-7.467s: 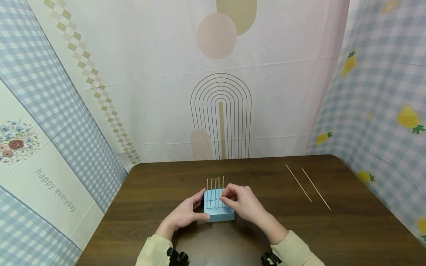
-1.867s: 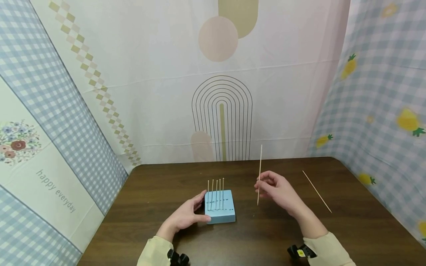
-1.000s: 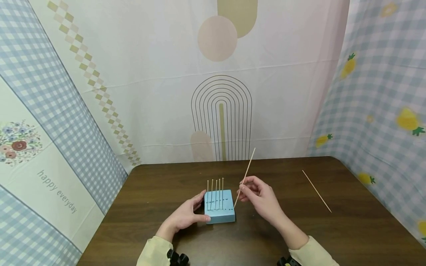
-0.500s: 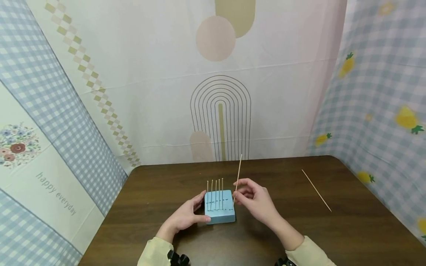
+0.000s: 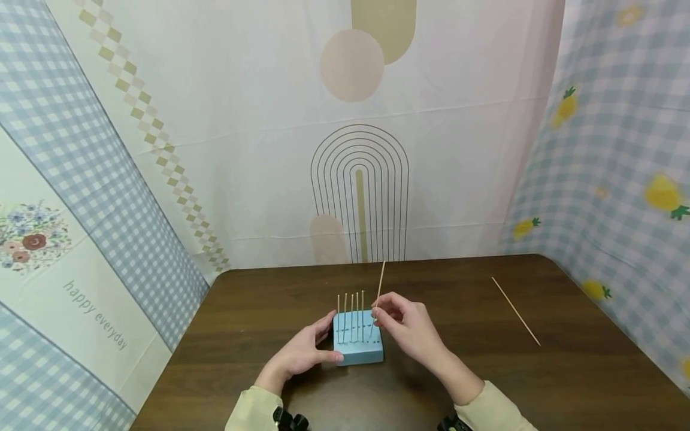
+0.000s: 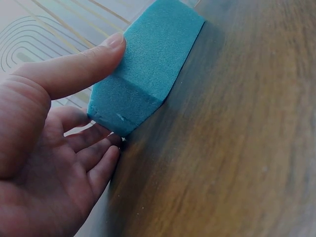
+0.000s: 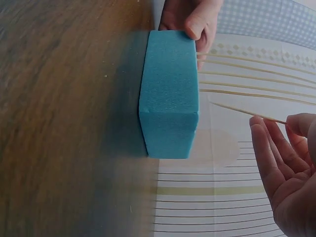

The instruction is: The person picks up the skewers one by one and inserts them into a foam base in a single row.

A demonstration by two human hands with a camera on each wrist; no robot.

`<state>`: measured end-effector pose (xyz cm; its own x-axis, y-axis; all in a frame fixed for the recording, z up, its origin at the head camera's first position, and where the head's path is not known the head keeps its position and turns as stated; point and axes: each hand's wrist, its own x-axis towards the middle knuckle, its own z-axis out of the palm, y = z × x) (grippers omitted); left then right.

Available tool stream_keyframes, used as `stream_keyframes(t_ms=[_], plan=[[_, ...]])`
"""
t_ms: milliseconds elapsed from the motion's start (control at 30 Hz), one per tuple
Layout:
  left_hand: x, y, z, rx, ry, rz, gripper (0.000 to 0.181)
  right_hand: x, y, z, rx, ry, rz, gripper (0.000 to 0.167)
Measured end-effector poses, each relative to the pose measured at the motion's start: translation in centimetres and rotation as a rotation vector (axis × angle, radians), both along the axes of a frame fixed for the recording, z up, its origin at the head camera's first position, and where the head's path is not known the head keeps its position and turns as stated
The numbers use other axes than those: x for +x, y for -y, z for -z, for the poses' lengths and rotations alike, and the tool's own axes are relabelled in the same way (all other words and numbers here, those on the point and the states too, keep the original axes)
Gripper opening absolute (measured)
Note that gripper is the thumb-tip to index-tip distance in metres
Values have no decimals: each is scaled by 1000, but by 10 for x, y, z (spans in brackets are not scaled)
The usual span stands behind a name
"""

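A blue foam block (image 5: 358, 357) lies on the table, its top marked with rows of dark holes. Several thin wooden skewers (image 5: 345, 306) stand upright in its left part. My left hand (image 5: 302, 352) holds the block from the left, the thumb on its front face (image 6: 153, 59) and the other fingers along its side. My right hand (image 5: 408, 328) pinches another skewer (image 5: 381, 280) between thumb and fingers, slightly tilted above the block's right part. In the right wrist view this skewer's pointed tip (image 7: 213, 103) is apart from the block.
One loose skewer (image 5: 516, 311) lies slantwise on the right of the brown wooden table (image 5: 242, 323). A white patterned cloth (image 5: 259, 179) hangs behind the table, with checked cloths on both sides.
One of two loose skewers was picked up by my right hand and carried left over the block, turning more upright in the last second. My left hand has stayed on the block.
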<state>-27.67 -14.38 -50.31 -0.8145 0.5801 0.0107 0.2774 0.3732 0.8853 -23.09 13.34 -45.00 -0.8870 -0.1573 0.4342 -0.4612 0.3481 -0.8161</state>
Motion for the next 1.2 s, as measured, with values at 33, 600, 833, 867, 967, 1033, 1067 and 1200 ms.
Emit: stream_keyframes(t_ms=[33, 600, 833, 867, 967, 1033, 1067, 1200], plan=[[0, 0, 0, -1, 0, 0, 103, 0, 0, 0, 5, -1, 4, 5], [0, 0, 0, -6, -1, -3, 102, -1, 2, 6, 92, 5, -7, 6], [-1, 0, 1, -2, 0, 1, 102, -1, 3, 7, 138, 18, -5, 7], [-1, 0, 1, -2, 0, 1, 102, -1, 3, 7, 142, 18, -3, 6], [-1, 0, 1, -2, -1, 2, 102, 0, 2, 7, 147, 19, -3, 6], [-1, 0, 1, -2, -1, 2, 102, 0, 2, 7, 144, 15, -4, 6], [0, 0, 1, -2, -1, 1, 102, 0, 2, 7, 143, 11, -5, 6], [1, 0, 0, -5, -2, -1, 102, 0, 3, 6, 139, 2, -8, 8]])
